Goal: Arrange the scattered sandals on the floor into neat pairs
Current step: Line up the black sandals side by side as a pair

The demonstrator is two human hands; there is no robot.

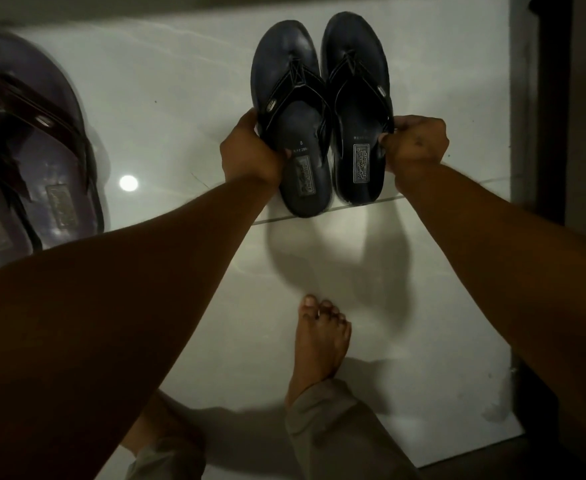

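Both hands have a grip going: the left hand (250,150) is wrapped round the outer edge of the left sandal (293,123), and the right hand (416,143) is pinched tight on the outer edge and strap of the right sandal (357,109). So each one's closed on its own sandal, holding the two side by side, inner edges touching, over the white tiled floor (167,109).

They're dark flip-flops, navy-black, with a smooth, slightly shiny footbed and a Y-shaped thong strap with pale stitching and a small metal tag on the side. Each heel has a rectangular printed label. Long oval soles, rounded at both ends. Toes point away from the person, heels toward them, long axes pretty much parallel.

Off to the left there's another pair of sandals (32,147), brownish-purple and blurry, same sort of shape, lying on the glossy floor. A bare foot (319,341) stands on the tile below the held pair.
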